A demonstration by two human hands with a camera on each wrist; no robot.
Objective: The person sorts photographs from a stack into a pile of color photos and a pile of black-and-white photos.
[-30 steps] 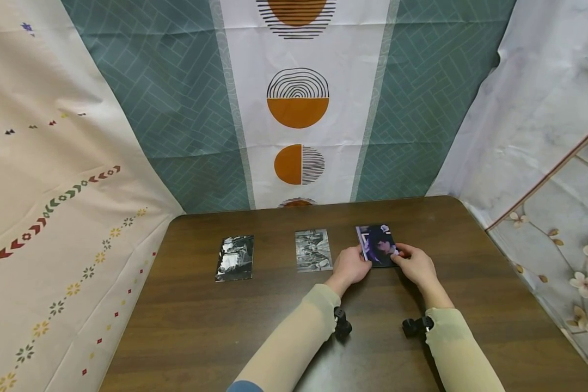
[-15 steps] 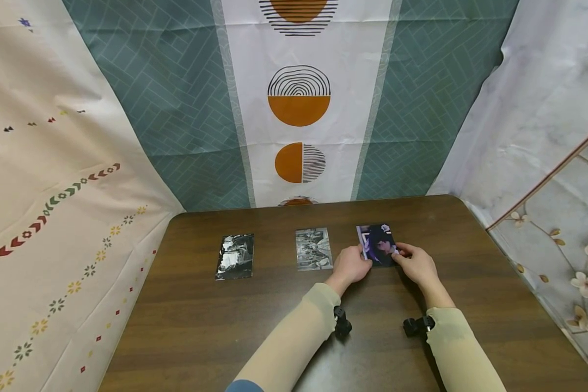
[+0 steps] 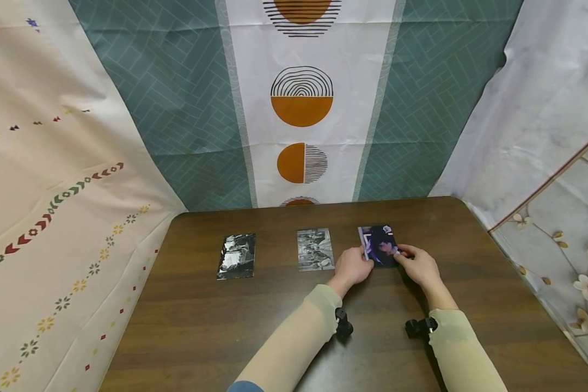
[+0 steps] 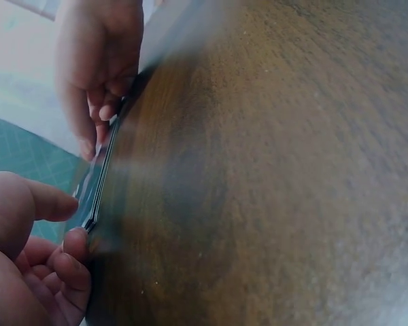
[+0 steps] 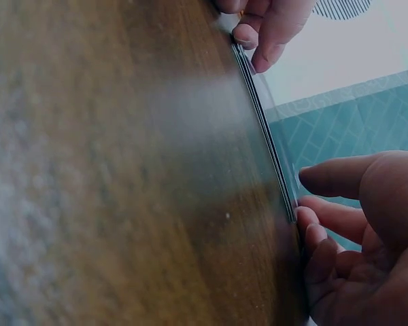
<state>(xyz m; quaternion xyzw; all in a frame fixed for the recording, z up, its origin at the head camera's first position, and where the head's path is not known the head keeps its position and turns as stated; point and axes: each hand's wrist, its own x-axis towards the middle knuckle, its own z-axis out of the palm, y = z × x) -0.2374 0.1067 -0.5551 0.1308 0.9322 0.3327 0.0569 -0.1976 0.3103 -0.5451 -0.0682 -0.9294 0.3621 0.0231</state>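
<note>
A stack of photo cards (image 3: 379, 242), the top one dark purple with a figure on it, lies at the right of the brown table. My left hand (image 3: 353, 265) grips its near left corner, thumb on top and fingers at the edge. At the near right corner my right hand (image 3: 418, 265) holds it in the same way. From the left wrist, the thin layers of the card stack (image 4: 103, 173) show edge-on between both hands. The right wrist view shows the same layered edge of the stack (image 5: 265, 129), close to the tabletop.
A grey black-and-white picture card (image 3: 316, 249) lies left of my left hand. Farther left is a glossy dark picture card (image 3: 237, 256). The wooden table (image 3: 201, 337) ends at a patterned curtain (image 3: 191, 109) behind, with cloth hangings on both sides.
Both hands keep their hold on the card stack, with hardly any movement. The whole head view shifts very slightly.
</note>
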